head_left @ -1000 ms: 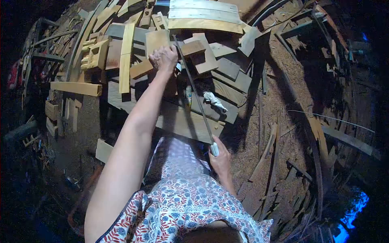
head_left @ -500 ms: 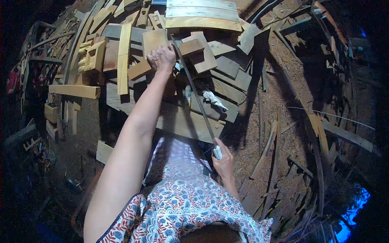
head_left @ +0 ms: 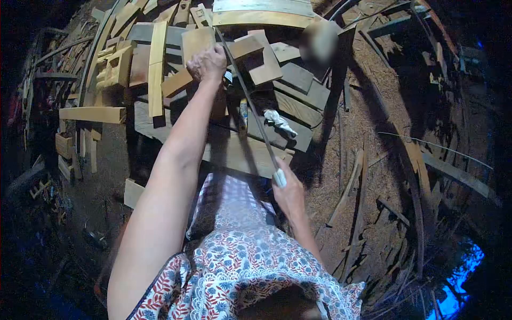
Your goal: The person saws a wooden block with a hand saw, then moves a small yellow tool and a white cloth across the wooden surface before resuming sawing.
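Observation:
My right hand (head_left: 289, 192) is closed round the pale handle of a long handsaw (head_left: 248, 98). The saw's narrow blade slants up and left across the bench, its far end beside a wooden block (head_left: 198, 41). On that block, left of the blade, rests my left hand (head_left: 207, 64), its fingers bent over the wood. Another brown block (head_left: 246, 47) lies just right of the blade. Below on the bench are a small yellow tube (head_left: 243, 113) and a crumpled white cloth (head_left: 279, 122).
Boards and offcuts cover the bench (head_left: 240, 154). A long beam (head_left: 93, 114) juts out at the left, and a carved wooden piece (head_left: 114, 69) stands beyond it. Long strips and scraps (head_left: 357, 197) litter the ground at right. A blurred pale patch hides the bench's upper right corner.
My right hand has moved up and slightly left with the saw handle. My left hand stays on the block, and the whole view has shifted a little.

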Motion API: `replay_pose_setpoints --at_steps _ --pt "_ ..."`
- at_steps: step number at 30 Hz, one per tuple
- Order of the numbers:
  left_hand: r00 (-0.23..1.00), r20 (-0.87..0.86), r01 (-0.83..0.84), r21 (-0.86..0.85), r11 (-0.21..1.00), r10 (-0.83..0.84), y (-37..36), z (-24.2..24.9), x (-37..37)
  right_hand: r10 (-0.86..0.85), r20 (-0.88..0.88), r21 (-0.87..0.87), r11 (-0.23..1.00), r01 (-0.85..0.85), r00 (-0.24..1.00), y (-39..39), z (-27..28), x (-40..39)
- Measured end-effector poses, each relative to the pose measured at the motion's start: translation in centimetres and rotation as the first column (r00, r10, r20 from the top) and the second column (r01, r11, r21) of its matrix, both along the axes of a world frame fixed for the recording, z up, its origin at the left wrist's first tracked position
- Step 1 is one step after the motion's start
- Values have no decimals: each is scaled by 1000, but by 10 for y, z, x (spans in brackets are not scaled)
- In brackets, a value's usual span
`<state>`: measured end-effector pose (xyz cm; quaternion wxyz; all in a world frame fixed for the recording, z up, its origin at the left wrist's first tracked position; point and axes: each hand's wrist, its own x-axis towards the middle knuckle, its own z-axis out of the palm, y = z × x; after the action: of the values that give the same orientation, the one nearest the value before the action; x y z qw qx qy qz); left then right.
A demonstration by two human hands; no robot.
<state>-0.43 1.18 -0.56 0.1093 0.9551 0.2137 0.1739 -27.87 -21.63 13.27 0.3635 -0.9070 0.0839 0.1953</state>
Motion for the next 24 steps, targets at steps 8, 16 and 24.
replay_pose_setpoints --at_steps 8,16,24 --pt "999 26 29 47 998 -30 4 -13 0 23 32 32 999 -24 999 0 -17 34" --pt "1000 9 -25 40 999 25 2 -19 3 -13 8 45 999 12 1000 -11 -9 -15" --pt "999 -38 6 -88 996 -9 3 -11 6 16 107 109 994 -27 994 19 -39 45"
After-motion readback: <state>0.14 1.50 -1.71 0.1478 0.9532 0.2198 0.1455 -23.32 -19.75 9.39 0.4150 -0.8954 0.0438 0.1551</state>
